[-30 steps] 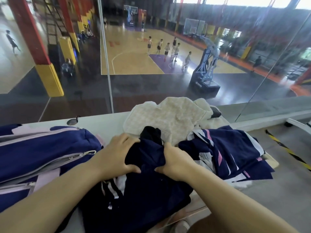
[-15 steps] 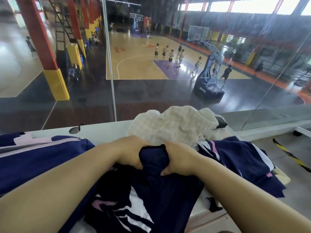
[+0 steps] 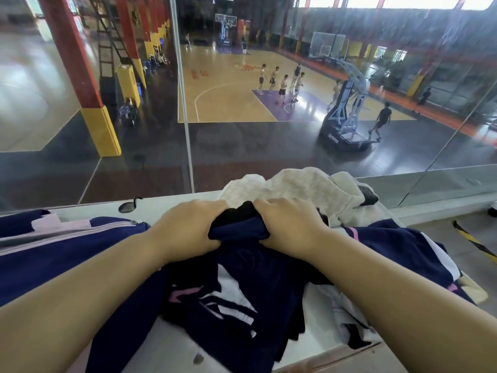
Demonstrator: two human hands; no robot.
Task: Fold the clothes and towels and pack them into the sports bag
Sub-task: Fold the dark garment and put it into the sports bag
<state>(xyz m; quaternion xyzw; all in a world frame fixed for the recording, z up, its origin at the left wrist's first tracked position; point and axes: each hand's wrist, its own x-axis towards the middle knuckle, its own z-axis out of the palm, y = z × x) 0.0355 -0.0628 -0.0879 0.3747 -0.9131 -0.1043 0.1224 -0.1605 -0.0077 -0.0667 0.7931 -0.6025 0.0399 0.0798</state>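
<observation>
Desk (image 3: pixel 164 343) edge sits close; your left hand (image 3: pixel 188 227) and right hand (image 3: pixel 291 228) both clench the navy garment (image 3: pixel 255 267). The hanging fabric could drag it off.

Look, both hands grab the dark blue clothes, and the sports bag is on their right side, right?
Not quite. The left hand and right hand do grip the dark blue garment, but the sports bag lies on its left side, not its right; the head view shows it.
</observation>
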